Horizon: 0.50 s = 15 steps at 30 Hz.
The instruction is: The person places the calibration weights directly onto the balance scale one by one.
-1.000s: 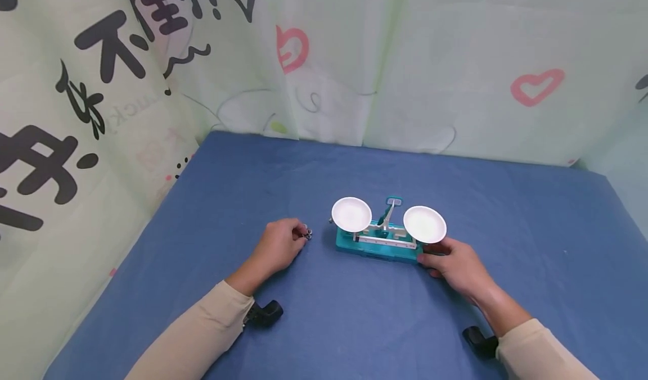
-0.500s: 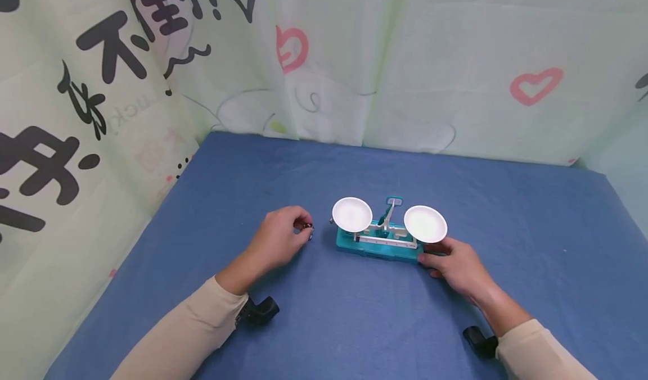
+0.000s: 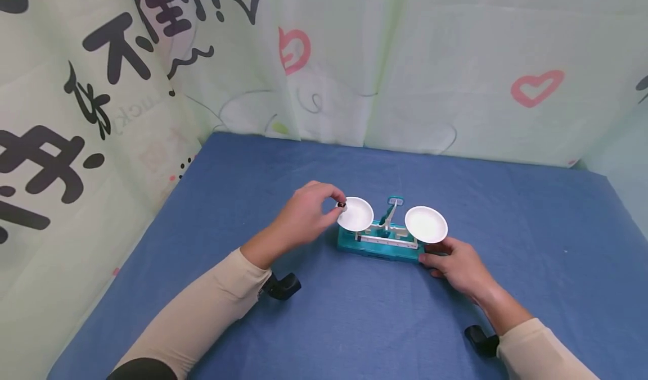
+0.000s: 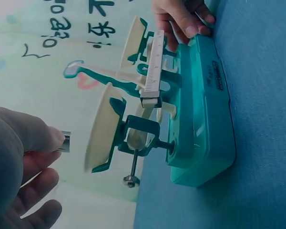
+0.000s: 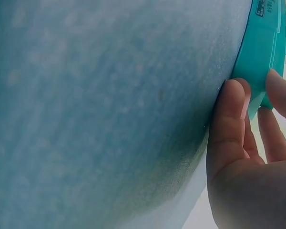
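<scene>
A teal balance scale (image 3: 377,249) stands on the blue cloth, with a white left pan (image 3: 357,216) and a white right pan (image 3: 426,224). Between thumb and forefinger, my left hand (image 3: 304,214) pinches a small silvery metal weight (image 4: 66,141) at the outer edge of the left pan. In the left wrist view the weight is just above that pan, apart from it, and the other fingers hang loosely curled. My right hand (image 3: 458,265) holds the right end of the scale's base, thumb and fingers on either side of it. Both pans hold nothing that shows.
The blue cloth (image 3: 531,245) covers the whole table. A pale printed curtain (image 3: 440,48) hangs along the back and left side. Black wrist mounts (image 3: 283,287) stick out below the sleeves.
My left hand has lifted the weight from the cloth left of the scale and carried it right and away from me to the left pan. The right hand stays on the base.
</scene>
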{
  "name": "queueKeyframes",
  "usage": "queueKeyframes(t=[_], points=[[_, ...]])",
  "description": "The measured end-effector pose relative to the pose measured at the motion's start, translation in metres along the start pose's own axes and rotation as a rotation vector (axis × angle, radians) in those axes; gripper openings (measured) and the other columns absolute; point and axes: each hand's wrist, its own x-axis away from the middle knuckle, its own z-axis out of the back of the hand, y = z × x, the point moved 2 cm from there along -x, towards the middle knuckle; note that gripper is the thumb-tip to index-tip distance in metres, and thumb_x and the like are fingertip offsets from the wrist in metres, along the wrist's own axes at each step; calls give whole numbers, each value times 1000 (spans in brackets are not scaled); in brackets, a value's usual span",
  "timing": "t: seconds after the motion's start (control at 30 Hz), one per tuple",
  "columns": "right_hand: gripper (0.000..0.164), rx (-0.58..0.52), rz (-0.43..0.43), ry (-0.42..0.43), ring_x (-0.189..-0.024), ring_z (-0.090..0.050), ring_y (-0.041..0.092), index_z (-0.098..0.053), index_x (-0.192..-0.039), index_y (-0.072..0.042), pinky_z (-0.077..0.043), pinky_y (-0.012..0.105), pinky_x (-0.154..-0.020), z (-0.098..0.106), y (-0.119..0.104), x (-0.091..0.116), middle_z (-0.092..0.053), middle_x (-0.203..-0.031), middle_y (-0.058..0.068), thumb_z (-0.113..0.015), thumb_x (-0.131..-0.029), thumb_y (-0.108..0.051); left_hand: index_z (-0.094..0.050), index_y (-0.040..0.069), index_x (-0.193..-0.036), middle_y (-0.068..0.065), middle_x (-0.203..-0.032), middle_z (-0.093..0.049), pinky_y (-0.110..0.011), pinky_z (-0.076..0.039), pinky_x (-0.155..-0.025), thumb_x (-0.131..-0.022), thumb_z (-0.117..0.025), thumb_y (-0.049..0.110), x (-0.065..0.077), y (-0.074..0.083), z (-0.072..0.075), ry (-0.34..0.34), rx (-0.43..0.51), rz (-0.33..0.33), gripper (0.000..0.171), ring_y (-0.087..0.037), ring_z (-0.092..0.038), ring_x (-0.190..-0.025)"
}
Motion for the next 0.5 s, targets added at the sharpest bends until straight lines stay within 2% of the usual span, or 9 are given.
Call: queueKeyframes(t=[0.13,0.3,0.5], points=[[52,-3,-2,-2,-96,-66,25,-50,-137,10,-56,32,-72,1,1,-2,-54,-133,32,-70,-94,-12,-72,7,-108,-3,-108,-70,-37,-48,-93,-95,-69,11,-12,1,-6,-45,-20,-15,14,-24,-56,-110],[52,-9,-2,-3,-95,-65,24,-50,-136,11,-56,32,-71,0,2,-3,-55,-132,31,-70,-93,-12,-72,7,-110,-4,-109,-70,-36,-48,-93,-96,-68,12,-20,4,-10,-100,-58,-15,15,-23,-54,-111],[53,-15,6,-8,-95,-65,24,-50,-136,11,-56,31,-71,1,2,-3,-54,-133,31,-70,-94,-12,-73,9,-110,-2,-109,-71,-36,-46,-94,-97,-67,14,-27,7,-15,-128,-121,-38,16,-23,-54,-111]])
